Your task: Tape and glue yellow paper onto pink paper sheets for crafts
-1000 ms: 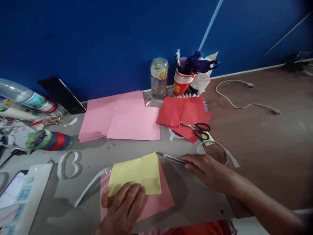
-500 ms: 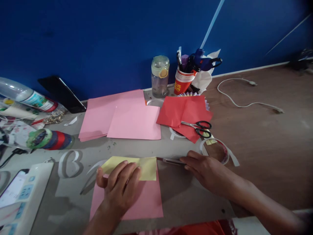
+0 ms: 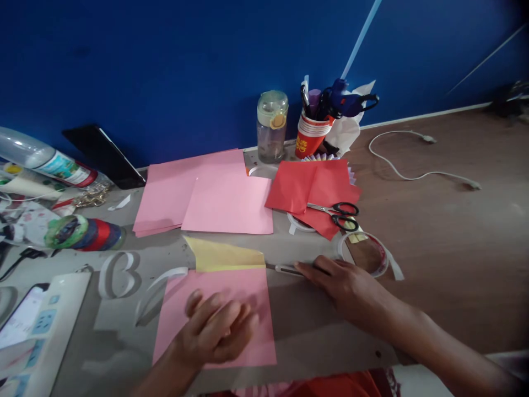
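My left hand point(image 3: 221, 331) hovers over a pink sheet point(image 3: 256, 347), its fingers loosely curled and nothing visible in them. At the far edge of that sheet, a yellow paper point(image 3: 231, 256) stands partly raised along a fold. My right hand point(image 3: 351, 284) grips a slim craft knife point(image 3: 288, 269), which points left with its tip at the yellow paper's right end. Whether the blade lies inside the fold I cannot tell. Close to my right hand is a roll of white tape point(image 3: 386, 264).
Behind lie pink sheets point(image 3: 227, 207), red papers point(image 3: 289, 187) and black-handled scissors point(image 3: 343, 212). A clear bottle point(image 3: 271, 129) and red paper cups point(image 3: 309, 138) stand by the blue wall. Left are a power strip point(image 3: 61, 325), curled white strips point(image 3: 118, 275) and a phone point(image 3: 25, 314).
My left hand has let go of the yellow paper and drawn back toward me. The paper's near part has lifted away from the pink sheet. My right hand has barely moved.
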Available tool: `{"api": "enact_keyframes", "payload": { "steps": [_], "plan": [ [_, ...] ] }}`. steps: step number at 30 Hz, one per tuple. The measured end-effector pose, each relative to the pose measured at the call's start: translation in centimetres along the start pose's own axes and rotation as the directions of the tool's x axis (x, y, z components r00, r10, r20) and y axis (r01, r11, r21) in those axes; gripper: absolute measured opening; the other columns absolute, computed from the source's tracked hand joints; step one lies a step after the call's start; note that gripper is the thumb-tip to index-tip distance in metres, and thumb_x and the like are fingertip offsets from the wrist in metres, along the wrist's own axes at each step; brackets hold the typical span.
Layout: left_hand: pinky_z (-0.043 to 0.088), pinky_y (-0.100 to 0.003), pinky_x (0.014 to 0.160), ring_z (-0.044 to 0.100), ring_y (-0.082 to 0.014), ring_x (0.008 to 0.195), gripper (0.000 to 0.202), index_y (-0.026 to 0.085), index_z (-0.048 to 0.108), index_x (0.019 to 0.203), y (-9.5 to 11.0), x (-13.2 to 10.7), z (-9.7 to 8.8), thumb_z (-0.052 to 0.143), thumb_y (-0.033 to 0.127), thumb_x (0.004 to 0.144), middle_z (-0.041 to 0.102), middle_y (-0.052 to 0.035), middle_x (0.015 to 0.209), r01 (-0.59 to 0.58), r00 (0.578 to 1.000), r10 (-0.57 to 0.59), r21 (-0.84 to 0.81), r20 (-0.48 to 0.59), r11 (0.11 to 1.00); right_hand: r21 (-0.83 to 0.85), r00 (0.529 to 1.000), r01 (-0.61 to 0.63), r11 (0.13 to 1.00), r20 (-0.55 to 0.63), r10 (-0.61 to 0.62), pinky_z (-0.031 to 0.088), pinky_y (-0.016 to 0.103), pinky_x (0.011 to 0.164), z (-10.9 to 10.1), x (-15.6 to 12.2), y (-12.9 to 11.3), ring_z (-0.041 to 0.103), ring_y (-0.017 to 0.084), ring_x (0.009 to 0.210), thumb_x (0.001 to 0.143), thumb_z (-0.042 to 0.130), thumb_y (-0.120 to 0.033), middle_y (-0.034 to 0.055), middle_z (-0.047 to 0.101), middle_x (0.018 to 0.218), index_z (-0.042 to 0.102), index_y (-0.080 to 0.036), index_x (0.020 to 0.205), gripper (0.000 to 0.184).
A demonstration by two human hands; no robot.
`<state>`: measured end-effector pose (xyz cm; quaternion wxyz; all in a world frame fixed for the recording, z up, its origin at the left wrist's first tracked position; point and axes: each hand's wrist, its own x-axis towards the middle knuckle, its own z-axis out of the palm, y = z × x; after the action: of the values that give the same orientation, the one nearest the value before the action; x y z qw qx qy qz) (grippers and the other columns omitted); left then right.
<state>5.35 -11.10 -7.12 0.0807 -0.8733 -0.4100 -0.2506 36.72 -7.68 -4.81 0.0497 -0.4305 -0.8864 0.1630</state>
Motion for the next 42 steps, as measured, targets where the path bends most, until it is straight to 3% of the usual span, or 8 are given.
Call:
{"api": "enact_keyframes", "payload": {
  "steps": [1, 3, 6, 13, 22, 28, 42],
  "plan": [
    [0.024, -0.047, 0.116, 0.051, -0.0212, 0.124, 0.059, 0.040, 0.055, 0.122, 0.0, 0.6, -0.1, 0.077, 0.018, 0.072, 0.064, -0.0002, 0.113, -0.047, 0.999, 0.047, -0.006, -0.020, 0.999, -0.004, 1.000, 0.012, 1.000, -0.011, -0.012, 0.045, 0.028, 0.057, 0.0, 0.0, 0.0, 0.057, 0.014, 0.063, 0.081, 0.041, -0.001, 0.0049, 0.058, 0.089, 0.049, -0.020, 0.134, 0.057],
    [0.027, -0.047, 0.115, 0.043, -0.0250, 0.133, 0.046, 0.029, 0.058, 0.122, -0.2, 2.2, 0.1, 0.069, 0.016, 0.079, 0.064, -0.0064, 0.120, -0.103, 0.994, 0.104, -0.022, 0.036, 0.994, -0.032, 0.999, 0.036, 0.999, -0.036, -0.037, 0.046, 0.029, 0.059, 0.1, -0.1, 0.1, 0.056, 0.015, 0.062, 0.082, 0.041, -0.002, 0.0049, 0.058, 0.089, 0.050, -0.020, 0.133, 0.054],
    [0.025, -0.053, 0.114, 0.030, -0.0315, 0.141, 0.038, 0.017, 0.056, 0.126, -0.8, 4.0, 0.8, 0.057, 0.025, 0.089, 0.054, -0.0142, 0.137, -0.030, 0.980, 0.041, -0.059, 0.196, 0.998, -0.081, 0.995, 0.081, 0.993, -0.056, -0.086, 0.047, 0.029, 0.061, 0.3, -0.2, 0.3, 0.055, 0.015, 0.064, 0.082, 0.042, -0.002, 0.0059, 0.058, 0.090, 0.049, -0.018, 0.133, 0.054],
    [0.027, -0.052, 0.113, 0.021, -0.0332, 0.144, 0.056, 0.008, 0.043, 0.139, -1.4, 4.2, 1.8, 0.043, 0.043, 0.095, 0.038, -0.0169, 0.150, 0.006, 0.908, 0.001, -0.016, 0.420, 1.000, -0.111, 0.980, 0.174, 0.979, -0.078, -0.183, 0.045, 0.031, 0.062, 0.1, 0.2, 0.8, 0.053, 0.017, 0.067, 0.085, 0.042, -0.004, 0.0069, 0.059, 0.084, 0.052, -0.012, 0.130, 0.046],
    [0.025, -0.050, 0.114, 0.020, -0.0324, 0.144, 0.070, 0.006, 0.034, 0.145, -1.3, 4.2, 1.8, 0.037, 0.055, 0.094, 0.031, -0.0172, 0.153, -0.004, 0.884, -0.006, 0.020, 0.468, 1.000, -0.064, 0.948, 0.276, 0.959, -0.145, -0.283, 0.042, 0.033, 0.064, 0.5, 0.4, 1.3, 0.050, 0.018, 0.069, 0.093, 0.038, -0.009, 0.0065, 0.059, 0.077, 0.056, -0.010, 0.125, 0.037],
    [0.022, -0.050, 0.115, 0.020, -0.0337, 0.144, 0.071, 0.005, 0.035, 0.144, -1.3, 4.1, 1.9, 0.036, 0.055, 0.094, 0.030, -0.0172, 0.153, -0.009, 0.880, -0.001, 0.019, 0.475, 1.000, -0.088, 0.939, 0.329, 0.940, -0.075, -0.336, 0.043, 0.035, 0.068, 0.8, 1.0, 1.7, 0.050, 0.019, 0.073, 0.096, 0.033, -0.012, 0.0086, 0.060, 0.083, 0.052, -0.008, 0.128, 0.038],
    [0.022, -0.050, 0.114, 0.021, -0.0342, 0.143, 0.071, 0.004, 0.038, 0.142, -1.2, 4.2, 1.8, 0.034, 0.057, 0.094, 0.030, -0.0180, 0.153, 0.004, 0.883, -0.004, 0.001, 0.469, 1.000, -0.066, 0.942, 0.334, 0.940, -0.014, -0.335, 0.044, 0.036, 0.069, 0.7, 1.3, 1.6, 0.052, 0.020, 0.075, 0.095, 0.035, -0.012, 0.0090, 0.060, 0.084, 0.049, -0.007, 0.131, 0.039]
  ]
}}
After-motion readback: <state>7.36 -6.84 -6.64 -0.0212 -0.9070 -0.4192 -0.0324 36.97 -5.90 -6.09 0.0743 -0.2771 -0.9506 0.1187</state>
